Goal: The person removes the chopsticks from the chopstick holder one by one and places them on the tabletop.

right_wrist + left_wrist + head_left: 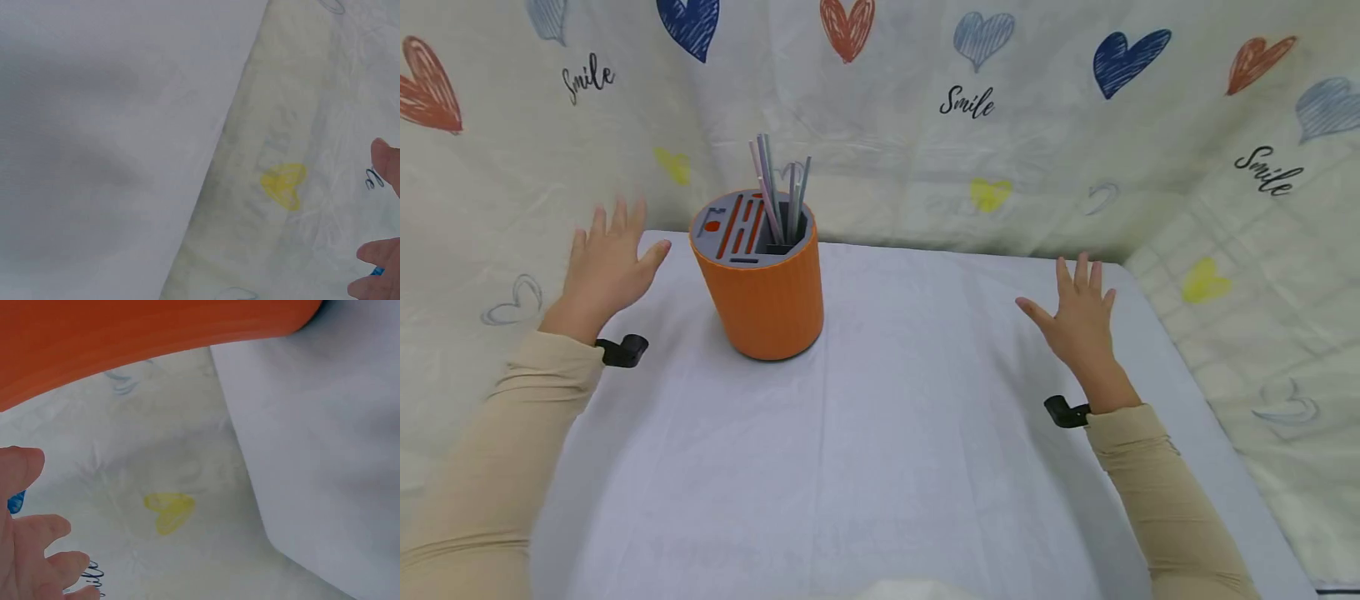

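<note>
An orange round holder (pixel 763 300) with a grey slotted top (pixel 730 233) stands upright at the back left of the white table. Several thin clear straw-like sticks (pixel 793 204) lean in its open compartment. To the left of the holder, apart from it, my left hand (pixel 610 262) is held with spread fingers and holds nothing. My right hand (pixel 1081 325) is over the right side of the table, fingers spread and nothing in it. In the left wrist view the holder's orange wall (pixel 125 337) fills the top, with the left fingers (pixel 44 531) at the lower left.
The white table (pixel 895 433) ends at a back edge and a slanting right edge. Behind and beside it hangs a pale curtain (pixel 895 142) printed with hearts and "Smile". A small black wrist device (pixel 623 351) sits on the left wrist, another black device (pixel 1066 412) on the right.
</note>
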`<act>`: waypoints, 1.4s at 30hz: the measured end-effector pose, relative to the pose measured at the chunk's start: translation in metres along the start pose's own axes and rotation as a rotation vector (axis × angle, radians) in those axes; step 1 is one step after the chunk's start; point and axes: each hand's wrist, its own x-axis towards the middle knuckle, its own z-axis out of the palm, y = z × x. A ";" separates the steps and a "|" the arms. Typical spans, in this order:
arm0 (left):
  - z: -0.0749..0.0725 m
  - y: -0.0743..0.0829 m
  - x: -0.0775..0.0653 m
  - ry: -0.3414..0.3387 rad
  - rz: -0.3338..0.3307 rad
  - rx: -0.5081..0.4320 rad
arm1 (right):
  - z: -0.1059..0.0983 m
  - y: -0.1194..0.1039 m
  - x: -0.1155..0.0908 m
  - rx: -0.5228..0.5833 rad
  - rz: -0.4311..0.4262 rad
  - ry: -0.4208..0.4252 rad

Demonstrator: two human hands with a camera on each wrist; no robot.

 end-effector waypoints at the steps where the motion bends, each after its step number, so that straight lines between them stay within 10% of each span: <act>1: 0.000 0.000 0.000 -0.006 0.000 -0.002 | 0.001 -0.001 0.000 0.001 -0.001 -0.006; 18: -0.037 0.044 -0.010 0.005 0.152 -0.062 | -0.007 -0.109 0.022 0.344 -0.164 -0.191; 31: -0.037 0.076 0.002 -0.040 0.219 -0.003 | -0.014 -0.213 0.032 0.396 -0.448 -0.263; 42: -0.032 0.089 0.004 -0.075 0.264 0.018 | -0.014 -0.255 0.043 0.507 -0.425 -0.224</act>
